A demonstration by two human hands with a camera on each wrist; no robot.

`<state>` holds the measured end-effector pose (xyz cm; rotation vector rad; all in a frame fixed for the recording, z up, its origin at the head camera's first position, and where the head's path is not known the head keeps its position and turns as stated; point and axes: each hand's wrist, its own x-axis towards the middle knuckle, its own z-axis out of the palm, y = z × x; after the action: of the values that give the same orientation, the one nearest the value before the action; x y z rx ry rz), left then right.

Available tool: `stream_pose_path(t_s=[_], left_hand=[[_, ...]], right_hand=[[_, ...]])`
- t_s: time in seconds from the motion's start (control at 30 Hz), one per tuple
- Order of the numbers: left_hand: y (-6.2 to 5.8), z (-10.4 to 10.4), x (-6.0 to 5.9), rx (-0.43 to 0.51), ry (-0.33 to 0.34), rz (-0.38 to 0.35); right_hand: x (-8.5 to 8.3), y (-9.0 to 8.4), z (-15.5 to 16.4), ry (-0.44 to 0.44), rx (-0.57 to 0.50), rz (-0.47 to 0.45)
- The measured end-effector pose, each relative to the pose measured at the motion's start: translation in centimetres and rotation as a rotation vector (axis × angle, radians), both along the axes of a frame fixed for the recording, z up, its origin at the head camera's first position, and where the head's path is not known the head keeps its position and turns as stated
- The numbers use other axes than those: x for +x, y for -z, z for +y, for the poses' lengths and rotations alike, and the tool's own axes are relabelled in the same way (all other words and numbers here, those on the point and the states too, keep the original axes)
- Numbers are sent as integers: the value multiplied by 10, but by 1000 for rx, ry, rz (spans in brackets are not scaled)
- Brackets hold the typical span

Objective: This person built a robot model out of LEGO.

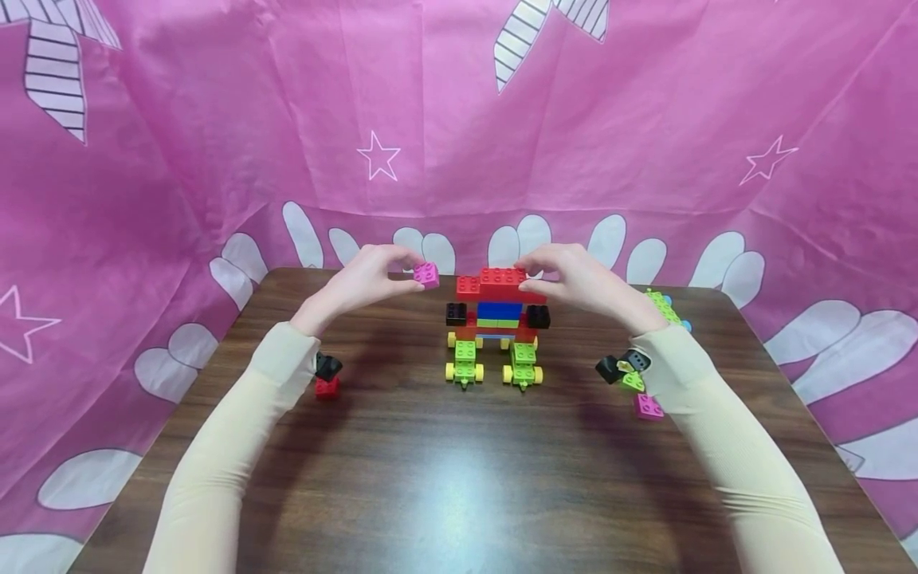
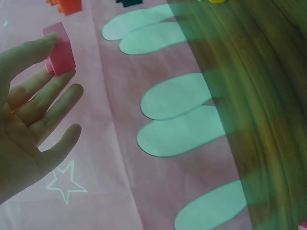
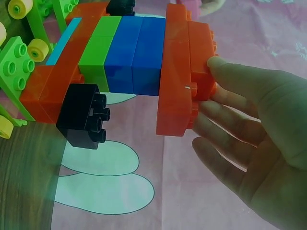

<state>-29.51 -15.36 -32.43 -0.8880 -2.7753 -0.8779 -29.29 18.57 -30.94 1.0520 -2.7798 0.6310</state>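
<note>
My left hand (image 1: 362, 281) pinches a pink toy brick (image 1: 426, 276) between thumb and fingers, held up just left of a built brick figure. In the left wrist view that brick (image 2: 62, 52) is gripped at its edge, the other fingers spread below. At the figure's top, my right hand (image 1: 574, 279) grips a red brick (image 1: 498, 285), thumb on the near side and fingers behind. Under it the right wrist view shows a longer red brick (image 3: 173, 72), blue bricks (image 3: 133, 57), green bricks (image 3: 98, 55) and a black side brick (image 3: 79, 112). Green wheeled bases (image 1: 466, 363) carry the figure.
On the brown table (image 1: 402, 462), a red brick (image 1: 327, 388) lies below the left wrist. Near the right forearm are a pink brick (image 1: 649, 406) and a lime piece (image 1: 633, 382). Farther back right, a green piece with blue wheels (image 1: 665, 307) is partly hidden. Pink cloth (image 1: 445, 104) hangs behind.
</note>
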Motion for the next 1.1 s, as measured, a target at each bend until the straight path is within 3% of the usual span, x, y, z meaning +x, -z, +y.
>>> stream_pose_path(t_s=[0.37,1.1], left_hand=[[-10,15,6,50,25,-25],[-4,28,1,97,57,-83]], right_hand=[[-1,1,1,-13,-16,-10],[0,2,3,-1,-20,-25]])
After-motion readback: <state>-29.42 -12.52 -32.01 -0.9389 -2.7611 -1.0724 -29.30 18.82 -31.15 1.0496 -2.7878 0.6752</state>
